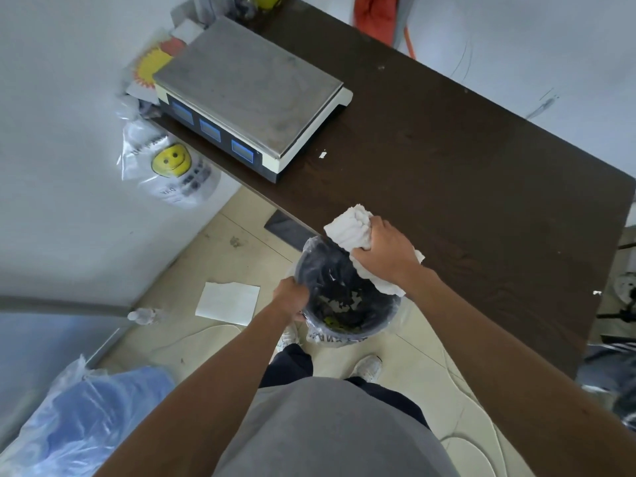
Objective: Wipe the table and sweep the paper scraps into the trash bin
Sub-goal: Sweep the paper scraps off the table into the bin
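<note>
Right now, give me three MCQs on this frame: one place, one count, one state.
1. Where is the trash bin?
A. on the table
B. held at the table edge
C. behind the scale

2. How many blue display windows show on the scale?
A. one
B. three
C. five

3. What is the right hand doing?
A. hanging empty
B. gripping the white cloth
C. lifting the scale

Key: B, the left hand holds its rim below the edge; B, three in a row; B, fingers closed on it.

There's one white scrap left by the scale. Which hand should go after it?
Probably the right hand: it already grips the cloth on the table, while the left hand holds the bin's rim.
</note>
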